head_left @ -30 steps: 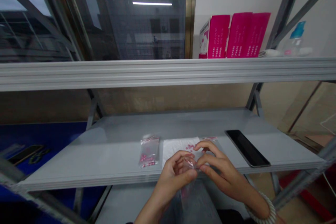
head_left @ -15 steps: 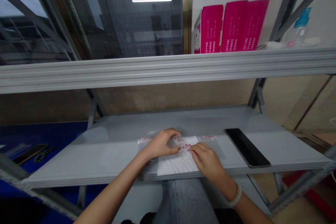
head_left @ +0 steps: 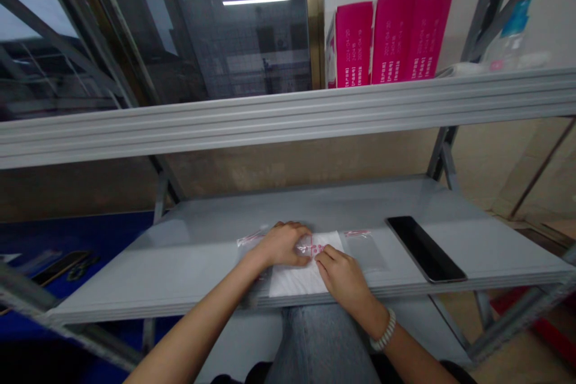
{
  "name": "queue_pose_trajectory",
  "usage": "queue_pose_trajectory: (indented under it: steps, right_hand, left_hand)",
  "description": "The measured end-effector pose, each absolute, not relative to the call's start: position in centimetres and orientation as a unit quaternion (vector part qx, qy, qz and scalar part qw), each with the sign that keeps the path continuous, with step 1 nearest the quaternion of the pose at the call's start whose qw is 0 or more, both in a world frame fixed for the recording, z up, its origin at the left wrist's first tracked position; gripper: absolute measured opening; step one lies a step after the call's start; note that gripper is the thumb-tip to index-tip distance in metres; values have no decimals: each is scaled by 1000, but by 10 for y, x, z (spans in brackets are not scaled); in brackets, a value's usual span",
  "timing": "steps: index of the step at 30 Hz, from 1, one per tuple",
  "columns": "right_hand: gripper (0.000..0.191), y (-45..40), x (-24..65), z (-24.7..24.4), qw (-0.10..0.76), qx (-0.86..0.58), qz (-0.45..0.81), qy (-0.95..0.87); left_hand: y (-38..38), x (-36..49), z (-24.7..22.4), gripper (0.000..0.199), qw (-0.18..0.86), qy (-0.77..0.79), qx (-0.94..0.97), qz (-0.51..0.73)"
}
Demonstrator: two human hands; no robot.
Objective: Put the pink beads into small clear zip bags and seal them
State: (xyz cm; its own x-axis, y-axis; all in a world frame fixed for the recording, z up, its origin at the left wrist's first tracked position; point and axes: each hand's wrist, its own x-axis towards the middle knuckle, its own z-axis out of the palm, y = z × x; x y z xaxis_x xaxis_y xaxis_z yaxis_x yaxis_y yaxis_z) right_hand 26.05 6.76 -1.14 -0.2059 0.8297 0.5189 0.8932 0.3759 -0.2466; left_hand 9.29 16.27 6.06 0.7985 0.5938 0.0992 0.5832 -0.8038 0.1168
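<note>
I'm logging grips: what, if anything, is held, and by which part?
The left hand holds a clear bag near its red-lined edge. The right hand is at the pink beads; whether it pinches one cannot be told.

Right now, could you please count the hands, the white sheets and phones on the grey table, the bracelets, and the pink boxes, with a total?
Hands: 2
White sheet: 1
Phone: 1
Bracelet: 1
Pink boxes: 3
Total: 8
</note>
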Motion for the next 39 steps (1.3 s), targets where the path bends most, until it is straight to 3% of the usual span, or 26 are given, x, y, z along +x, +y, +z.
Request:
queue_pose_trajectory:
  steps: [8, 14, 17, 19, 23, 30, 33, 39]
  right_hand:
    - [23, 70, 262, -17, 363, -538, -28, -760]
    - [22, 55, 259, -10, 497, -544, -12, -676]
    - [36, 47, 251, 3, 606, -527, 171, -571]
    - [40, 44, 245, 12, 635, -480, 327, -508]
    - [26, 35, 243, 27, 628, -447, 430, -470]
    - [23, 21, 260, 29, 606, -481, 402, -491]
    - [19, 20, 263, 28, 597, -485, 377, -516]
    - [11, 17, 269, 28, 588, -456, 406, -531]
  left_hand:
    - [156, 95, 76, 42, 30, 315, 946, 72]
    - [126, 90, 82, 43, 28, 390, 903, 176]
    - [92, 100, 69, 40, 45, 434, 864, 250]
    - [68, 110, 57, 40, 69, 455, 836, 298]
    - [34, 125, 39, 45, 247, 466, 715, 458]
    - [36, 114, 39, 29, 508, 387, 578, 509]
    - [41, 111, 42, 26, 539, 382, 568, 491]
    - [34, 120, 42, 26, 506, 373, 572, 527]
